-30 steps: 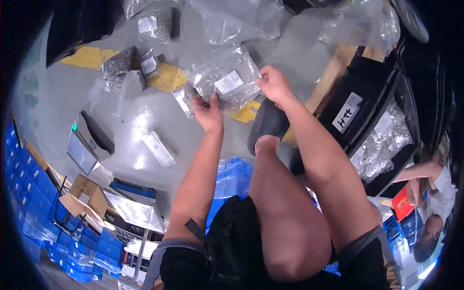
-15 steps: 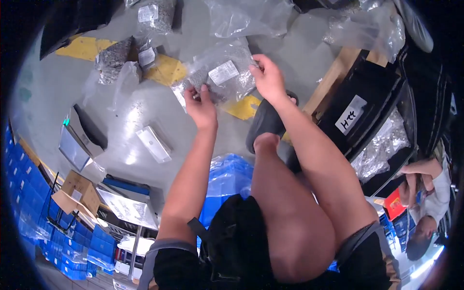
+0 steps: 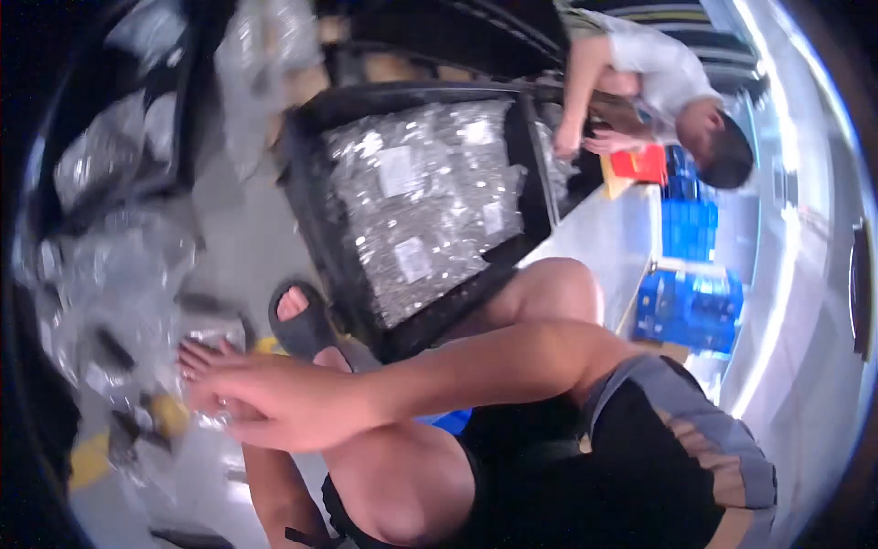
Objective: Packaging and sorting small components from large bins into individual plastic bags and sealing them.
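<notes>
A clear plastic bag (image 3: pixel 222 328) with a greyish look lies at the left, low over the floor. My left hand (image 3: pixel 203 355) rests against its near side with fingers stretched out and somewhat spread. In front of it, my right hand (image 3: pixel 291 403) reaches across from the right and hides the left palm and wrist. The right fingers bend over toward the bag's near edge. Motion blur and overlap hide whether they grip it. To the right stands a black bin (image 3: pixel 416 329) filled with shiny clear bags (image 3: pixel 448 210) of small parts bearing white labels.
More plastic bags (image 3: pixel 119 274) lie on the floor at the left, beside another black bin (image 3: pixel 174 188). My sandalled foot (image 3: pixel 297 316) stands by the filled bin. Beyond it is a co-worker (image 3: pixel 658 82) near a red box (image 3: pixel 640 165). Blue crates (image 3: pixel 690 306) are stacked at the right.
The view has swung to the right, bringing the filled bin and co-worker toward the middle. The bag and my hands now appear farther left, with my right hand overlapping my left.
</notes>
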Motion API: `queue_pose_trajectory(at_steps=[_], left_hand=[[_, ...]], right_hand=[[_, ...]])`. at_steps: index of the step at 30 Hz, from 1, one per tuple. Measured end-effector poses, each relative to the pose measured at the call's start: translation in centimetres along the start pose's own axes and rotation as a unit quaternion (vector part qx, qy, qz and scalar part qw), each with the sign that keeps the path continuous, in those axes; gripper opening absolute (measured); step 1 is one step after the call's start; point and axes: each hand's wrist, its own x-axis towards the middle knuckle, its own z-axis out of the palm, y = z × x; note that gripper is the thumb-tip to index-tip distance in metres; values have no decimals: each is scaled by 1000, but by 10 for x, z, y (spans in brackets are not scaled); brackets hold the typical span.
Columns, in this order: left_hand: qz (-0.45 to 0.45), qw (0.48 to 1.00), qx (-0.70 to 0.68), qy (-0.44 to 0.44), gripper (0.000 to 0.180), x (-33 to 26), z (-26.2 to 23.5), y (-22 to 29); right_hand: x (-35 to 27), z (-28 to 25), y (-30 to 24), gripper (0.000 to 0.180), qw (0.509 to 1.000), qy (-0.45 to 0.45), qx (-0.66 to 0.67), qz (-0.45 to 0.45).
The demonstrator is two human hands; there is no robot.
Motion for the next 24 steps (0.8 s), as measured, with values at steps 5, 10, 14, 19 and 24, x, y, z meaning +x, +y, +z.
queue_pose_trajectory(at_steps=[5,10,14,19,24], left_hand=[[-23,990,-12,-139,78,3,-13,25],[36,983,-89,-155,82,18,19,-56],[107,973,-200,-42,76,4,-45,-34],[257,804,-535,-42,54,26,-223,37],[296,896,-278,-179,55,60,-346,107]], right_hand=[[-136,-125,-75,20,996,64,-50,28],[-270,-204,-63,25,931,288,-212,68],[-362,-252,-9,24,868,460,-38,186],[-430,-328,66,21,846,491,-126,163],[-459,-415,111,26,726,501,-458,107]])
